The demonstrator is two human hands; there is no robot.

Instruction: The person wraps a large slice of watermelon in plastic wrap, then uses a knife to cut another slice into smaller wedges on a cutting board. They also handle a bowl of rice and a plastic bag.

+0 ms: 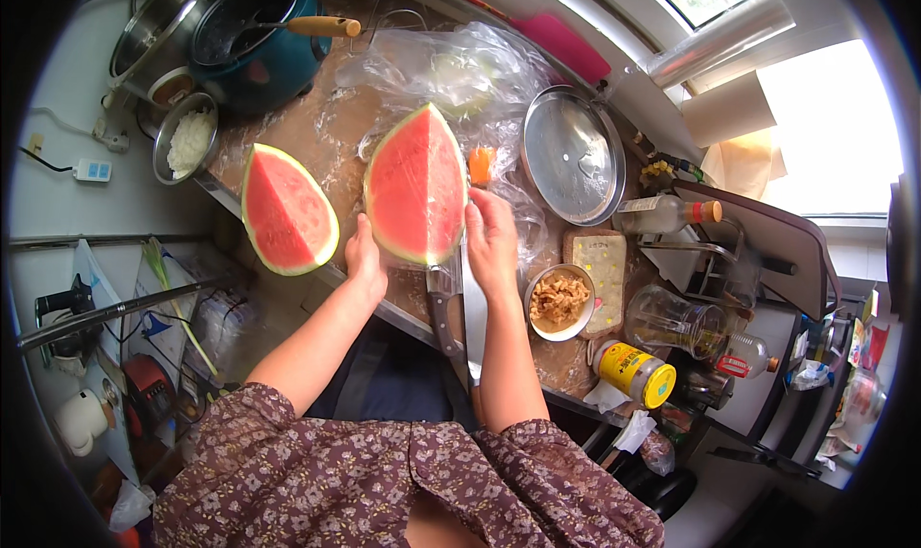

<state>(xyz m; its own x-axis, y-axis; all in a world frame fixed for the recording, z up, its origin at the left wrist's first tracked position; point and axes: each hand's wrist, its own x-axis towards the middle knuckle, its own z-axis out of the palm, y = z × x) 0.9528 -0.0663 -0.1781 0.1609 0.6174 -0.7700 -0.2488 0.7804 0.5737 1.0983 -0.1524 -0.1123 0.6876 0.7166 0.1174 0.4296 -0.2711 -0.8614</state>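
Observation:
A large watermelon wedge [414, 188] covered in clear plastic film stands between my hands, red flesh facing up. My left hand [367, 260] holds its lower left side. Along the right side, my right hand [493, 239] grips the edge with fingers curled. A second wedge [288, 213] with no visible film sits to the left, by the counter's edge. Below the wrapped wedge lies a knife with a dark riveted handle [443, 321]. Beside it is a broad knife blade [473, 318], partly hidden by my right hand and forearm.
Crumpled plastic film [460, 66] lies behind the wedge, near an orange piece [482, 165]. Rightward are a metal lid [572, 156], a bowl of brown food [561, 300], a yellow-labelled jar [633, 375] and a glass bottle [665, 213]. A teal pot [259, 73] and rice bowl [188, 142] stand left.

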